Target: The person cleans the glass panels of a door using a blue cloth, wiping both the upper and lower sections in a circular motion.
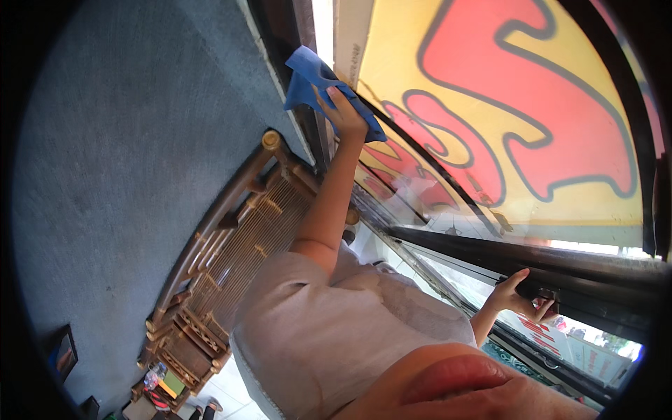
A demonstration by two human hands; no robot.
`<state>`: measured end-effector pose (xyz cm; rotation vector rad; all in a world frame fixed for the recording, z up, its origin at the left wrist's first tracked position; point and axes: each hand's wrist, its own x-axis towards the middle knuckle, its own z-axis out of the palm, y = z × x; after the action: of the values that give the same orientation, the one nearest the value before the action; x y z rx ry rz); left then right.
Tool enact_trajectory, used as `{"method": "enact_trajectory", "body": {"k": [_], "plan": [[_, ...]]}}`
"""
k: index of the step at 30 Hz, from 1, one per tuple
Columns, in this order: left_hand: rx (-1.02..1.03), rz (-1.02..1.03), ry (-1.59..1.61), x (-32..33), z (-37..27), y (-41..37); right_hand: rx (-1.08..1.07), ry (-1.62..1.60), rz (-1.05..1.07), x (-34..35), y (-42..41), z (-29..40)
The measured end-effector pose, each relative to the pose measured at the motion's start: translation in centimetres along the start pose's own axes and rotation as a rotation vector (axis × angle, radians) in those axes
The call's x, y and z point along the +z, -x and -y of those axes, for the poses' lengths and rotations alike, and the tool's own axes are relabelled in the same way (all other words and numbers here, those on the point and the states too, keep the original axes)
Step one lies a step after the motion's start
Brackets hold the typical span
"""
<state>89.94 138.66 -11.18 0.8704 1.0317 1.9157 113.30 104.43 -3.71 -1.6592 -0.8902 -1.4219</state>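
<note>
My left hand [344, 113] is raised at the upper middle and holds a blue cloth [310, 68]. The cloth spreads over the dark frame [302, 121] beside a glass pane, and part of it hangs past my fingers. Lower right, my right hand [517, 299] has its fingers curled around a black handle [535, 289] on the dark rail of a glass door [593, 268]. The thumb of that hand points upward along the rail. Behind the glass, a yellow panel [567, 157] bears large red lettering with dark outlines.
A grey wall [131, 131] fills the left side. Against it stands a bamboo bench [252, 226] with a slatted surface. Farther down are a framed picture [65, 352], a green and yellow item [172, 385] and another person's foot [214, 404]. A sliding track [436, 281] runs below the door.
</note>
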Motion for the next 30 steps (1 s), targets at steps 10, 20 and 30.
{"method": "enact_trajectory", "body": {"k": [10, 20, 30], "plan": [[-0.391, 0.052, 0.068, -7.1, 11.6, 2.4, -0.067, 0.056, -0.024, 0.1, 0.1, -0.5], [-0.435, 0.062, -0.062, -6.7, 4.6, 2.6, -0.092, 0.085, -0.015, 0.3, 0.2, -0.3], [-0.062, 0.262, -0.122, 0.7, -8.2, -1.2, -0.066, 0.048, -0.058, 0.5, -0.6, 0.5]]}}
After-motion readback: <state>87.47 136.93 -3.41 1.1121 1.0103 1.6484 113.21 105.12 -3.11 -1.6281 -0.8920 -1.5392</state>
